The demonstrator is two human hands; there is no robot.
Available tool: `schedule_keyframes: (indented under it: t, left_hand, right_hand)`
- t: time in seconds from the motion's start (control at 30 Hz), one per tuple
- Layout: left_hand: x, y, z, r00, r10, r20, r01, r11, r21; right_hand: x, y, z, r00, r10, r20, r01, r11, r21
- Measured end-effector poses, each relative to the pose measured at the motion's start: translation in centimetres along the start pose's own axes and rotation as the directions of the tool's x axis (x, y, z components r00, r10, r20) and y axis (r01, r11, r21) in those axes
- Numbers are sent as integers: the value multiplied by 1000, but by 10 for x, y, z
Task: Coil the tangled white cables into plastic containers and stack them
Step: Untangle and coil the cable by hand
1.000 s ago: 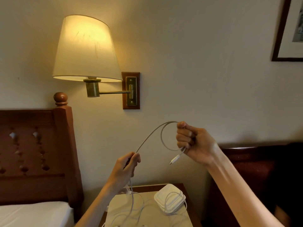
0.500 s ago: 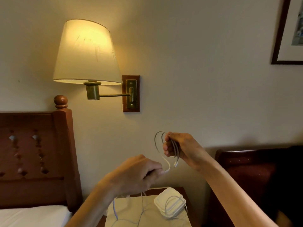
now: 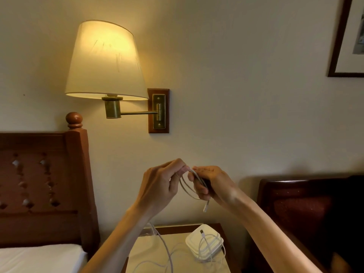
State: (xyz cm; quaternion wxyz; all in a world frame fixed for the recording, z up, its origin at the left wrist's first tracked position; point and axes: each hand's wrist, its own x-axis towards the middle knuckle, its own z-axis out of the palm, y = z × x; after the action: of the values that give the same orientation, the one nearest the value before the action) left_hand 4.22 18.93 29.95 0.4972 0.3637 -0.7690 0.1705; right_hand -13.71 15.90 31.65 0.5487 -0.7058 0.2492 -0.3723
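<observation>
A white cable (image 3: 187, 189) is wound in small loops held up in front of the wall. My right hand (image 3: 210, 184) grips the loops, and a plug end hangs just below its fingers. My left hand (image 3: 163, 184) pinches the same cable at the top of the loops, fingertips touching the right hand's. The rest of the cable trails down behind my left forearm to the nightstand (image 3: 173, 251). There a stack of white plastic containers (image 3: 204, 241) stands with another white cable draped over it.
A lit wall lamp (image 3: 106, 62) hangs above the hands. A wooden headboard (image 3: 45, 184) and white bedding (image 3: 39, 259) are at the left, a dark upholstered chair (image 3: 307, 209) at the right. A framed picture (image 3: 348, 38) hangs at the top right.
My left hand rose from below and came to the right hand, bringing another length of cable onto the loops. The coil has grown from one open arc to several small loops.
</observation>
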Motion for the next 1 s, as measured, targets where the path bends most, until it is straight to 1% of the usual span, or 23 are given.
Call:
schedule_keyframes:
  t: [0.07, 0.13, 0.2, 0.27, 0.3, 0.37, 0.43, 0.47, 0.5, 0.57, 0.63, 0.67, 0.7, 0.77, 0.83, 0.87, 0.9, 0.93, 1.0]
  left_hand:
    - [2, -2, 5, 999, -36, -33, 36, 999, -20]
    - [3, -3, 11, 994, -97, -51, 93, 992, -81]
    - [1, -3, 15, 985, -170, -32, 163, 973, -165]
    - [-1, 1, 16, 952, -305, 42, 304, 913, -271]
    - [0, 4, 15, 920, -374, 121, 392, 860, -327]
    - [3, 8, 11, 840, -432, 330, 541, 717, -440]
    - [5, 11, 5, 746, -444, 497, 666, 506, -548]
    - [6, 13, 2, 715, -451, 535, 698, 413, -585]
    - [7, 15, 1, 698, -468, 542, 709, 350, -612]
    - [8, 18, 4, 677, -530, 510, 710, 288, -643]
    - [10, 17, 7, 666, -585, 463, 703, 283, -653]
    - [10, 17, 8, 674, -585, 451, 696, 299, -653]
    - [11, 16, 8, 692, -569, 443, 686, 330, -648]
    - [10, 14, 7, 752, -520, 406, 643, 441, -627]
    - [8, 8, 7, 800, -493, 343, 592, 553, -586]
    - [5, 2, 8, 810, -493, 318, 579, 588, -565]
    - [0, -5, 10, 813, -496, 304, 575, 603, -553]
    - [-6, -13, 12, 810, -503, 302, 578, 598, -556]
    - [-21, -26, 16, 784, -536, 312, 601, 531, -597]
  right_hand:
    - [0, 1, -1, 999, 35, 13, -36, 996, 87]
    - [1, 1, -3, 997, 60, 45, -68, 980, 189]
    - [1, 1, -5, 993, 81, 85, -103, 952, 287]
    - [0, 2, -7, 987, 90, 133, -135, 912, 388]
    - [-1, 2, -8, 984, 83, 156, -144, 889, 435]
    - [-2, 2, -10, 978, 76, 193, -170, 825, 539]
    - [-3, 3, -12, 971, 72, 228, -205, 742, 638]
    - [-3, 4, -11, 965, 57, 255, -219, 707, 672]
    - [-4, 5, -9, 959, 34, 281, -229, 675, 701]
    - [-4, 7, -3, 951, -10, 310, -238, 617, 750]
    - [-3, 7, 3, 954, -25, 300, -230, 581, 781]
    - [-3, 6, 5, 961, -18, 275, -211, 594, 776]
    - [-3, 4, 5, 972, -1, 233, -180, 633, 753]
    - [-4, -3, 5, 987, 30, 157, -131, 715, 687]
    - [-4, -13, 0, 993, 31, 110, -97, 733, 673]
    - [-4, -21, -4, 996, 23, 85, -75, 725, 685]
    - [-4, -30, -9, 998, 14, 58, -51, 716, 696]
    - [-4, -40, -15, 999, 6, 33, -28, 714, 699]
    - [-3, -59, -26, 1000, -10, -5, 10, 725, 689]
